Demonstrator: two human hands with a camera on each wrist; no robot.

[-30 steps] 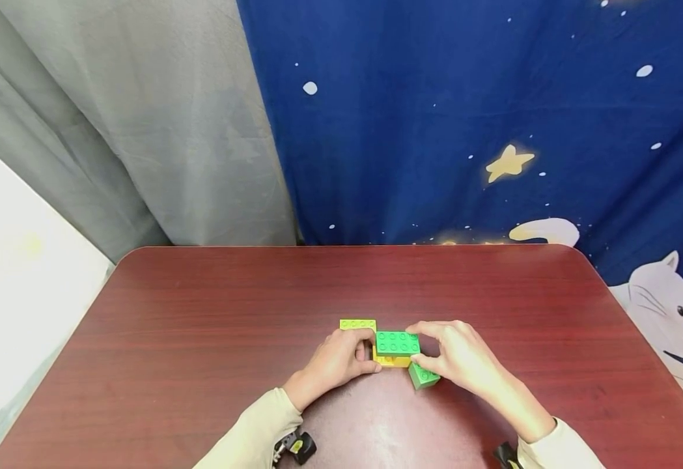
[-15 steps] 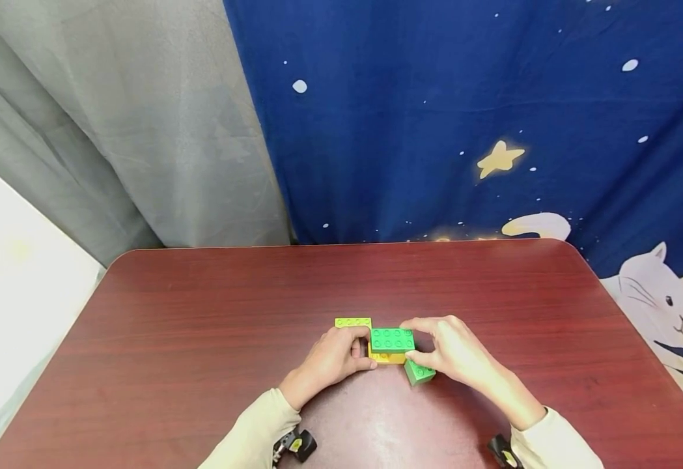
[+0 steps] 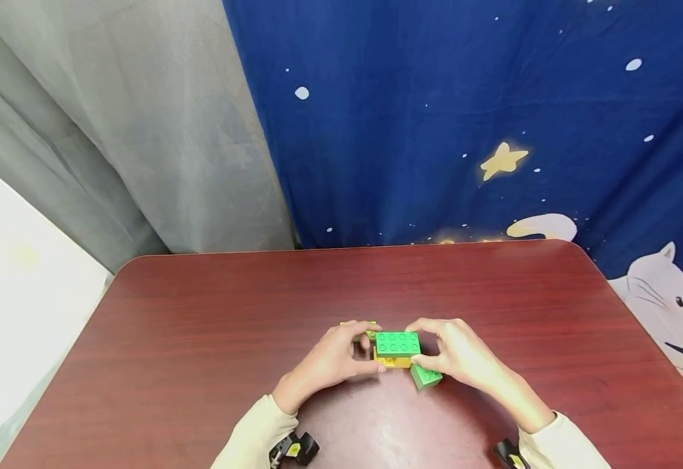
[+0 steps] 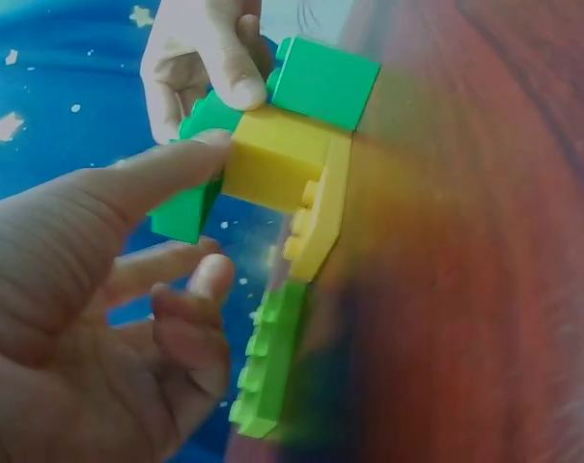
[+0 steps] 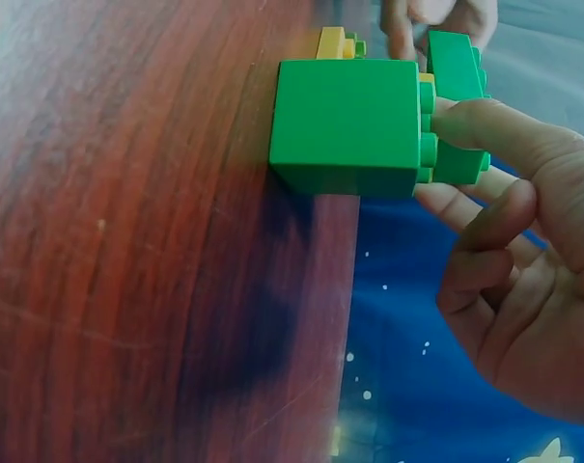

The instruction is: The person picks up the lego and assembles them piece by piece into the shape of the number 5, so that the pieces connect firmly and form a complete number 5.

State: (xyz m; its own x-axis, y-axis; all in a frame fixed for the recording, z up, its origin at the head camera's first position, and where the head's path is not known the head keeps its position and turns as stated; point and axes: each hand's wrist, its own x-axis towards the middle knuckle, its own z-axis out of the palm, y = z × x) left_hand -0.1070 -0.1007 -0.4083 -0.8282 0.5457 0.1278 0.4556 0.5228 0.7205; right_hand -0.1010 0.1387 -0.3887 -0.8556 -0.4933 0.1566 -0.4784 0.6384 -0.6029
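Bricks of studded plastic stand at the lower centre of the head view, on a glossy red-brown wood-grain table (image 3: 236, 312). Topmost is a rectangular bright green plastic brick with eight round studs (image 3: 397, 344), above a tall smooth-sided yellow plastic block (image 4: 277, 159). The right hand (image 3: 464, 355) pinches the eight-stud brick at its right end, index finger at the back corner and thumb at the front. The left hand (image 3: 329, 357) reaches around its left end, thumb and fingers parted and relaxed; whether their tips press on anything cannot be told.

A low yellow plastic plate with studs (image 4: 322, 222) lies at the foot of the tall block, and a slim lime-green plastic strip with a row of studs (image 4: 272, 362) lies just beyond it, at the lower middle of the left wrist view. A boxy green plastic block (image 5: 345, 121) sits near the right thumb, set askew at the stack's right.

The step in hand looks like fitting or squaring the eight-stud brick. Done well, it probably wants the left fingers bracing the yellow pieces, even pressure straight down over both ends, and the right thumb clear of the boxy block's studs. Whether the eight-stud brick is fully seated is not visible.
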